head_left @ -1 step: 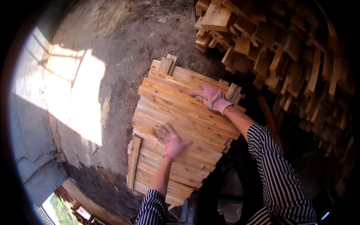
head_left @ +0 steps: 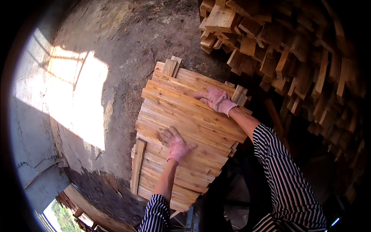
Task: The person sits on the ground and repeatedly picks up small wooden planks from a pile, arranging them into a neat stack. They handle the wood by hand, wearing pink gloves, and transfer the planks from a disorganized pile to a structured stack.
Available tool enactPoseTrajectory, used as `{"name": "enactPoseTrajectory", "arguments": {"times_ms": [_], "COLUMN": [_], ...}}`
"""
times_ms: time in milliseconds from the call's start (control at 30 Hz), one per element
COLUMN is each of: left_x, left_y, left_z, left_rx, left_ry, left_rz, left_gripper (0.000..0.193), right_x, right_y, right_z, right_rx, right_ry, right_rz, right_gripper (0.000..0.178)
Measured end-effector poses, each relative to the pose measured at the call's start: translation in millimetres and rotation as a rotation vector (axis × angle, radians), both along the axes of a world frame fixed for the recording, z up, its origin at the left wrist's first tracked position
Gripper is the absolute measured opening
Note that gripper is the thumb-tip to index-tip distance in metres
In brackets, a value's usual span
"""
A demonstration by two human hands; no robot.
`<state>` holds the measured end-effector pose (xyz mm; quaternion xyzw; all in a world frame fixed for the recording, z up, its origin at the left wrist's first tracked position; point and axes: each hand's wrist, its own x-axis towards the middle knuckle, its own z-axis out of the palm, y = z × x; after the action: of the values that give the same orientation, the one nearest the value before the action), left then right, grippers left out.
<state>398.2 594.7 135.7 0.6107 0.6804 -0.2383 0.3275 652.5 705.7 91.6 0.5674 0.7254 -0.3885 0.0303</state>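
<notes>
Long, narrow wooden strips (head_left: 193, 127) lie side by side in a flat layer in front of me, their ends uneven. My left hand (head_left: 176, 145), in a pinkish knitted glove with greyed fingers, rests flat on the middle strips with its fingers spread. Farther off, my right hand (head_left: 217, 100), gloved the same way, lies over the strips near the far right edge, fingers stretched toward the left. A shorter strip (head_left: 138, 166) lies crosswise at the layer's left edge. Short wood pieces (head_left: 171, 67) sit crosswise at the far left corner, and more short pieces (head_left: 240, 94) at the right end.
A tall stack of sawn wood pieces (head_left: 266, 50) rises at the far right, ends jutting toward me. Rough grey ground (head_left: 123, 77) spreads beyond the layer, with a bright sunlit patch (head_left: 81, 100). A bluish metal bar (head_left: 189, 220) shows beneath the near edge.
</notes>
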Motion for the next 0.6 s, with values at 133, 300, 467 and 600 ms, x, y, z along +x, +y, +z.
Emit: {"name": "enactPoseTrajectory", "arguments": {"times_ms": [133, 300, 467, 600], "left_x": [-47.3, -38.0, 35.7, 75.8], "left_y": [9.0, 81.1, 97.7, 112.0], "left_z": [23.5, 127.2, 301.2, 431.2], "left_rx": [-0.222, 0.095, 0.232, 0.364], "left_ry": [-0.100, -0.423, -0.815, -1.086], "left_rz": [-0.021, 0.174, 0.261, 0.080], "left_gripper": [0.133, 0.095, 0.086, 0.081], "right_x": [-34.4, 26.5, 118.6, 169.6], "right_y": [-17.8, -158.2, -273.6, -312.1], "right_z": [77.1, 137.0, 318.2, 428.6], "right_rx": [0.083, 0.205, -0.175, -0.148], "right_ry": [-0.284, 0.116, -0.019, -0.026], "right_rz": [0.050, -0.482, -0.845, -0.947], "right_gripper": [0.051, 0.068, 0.080, 0.084]}}
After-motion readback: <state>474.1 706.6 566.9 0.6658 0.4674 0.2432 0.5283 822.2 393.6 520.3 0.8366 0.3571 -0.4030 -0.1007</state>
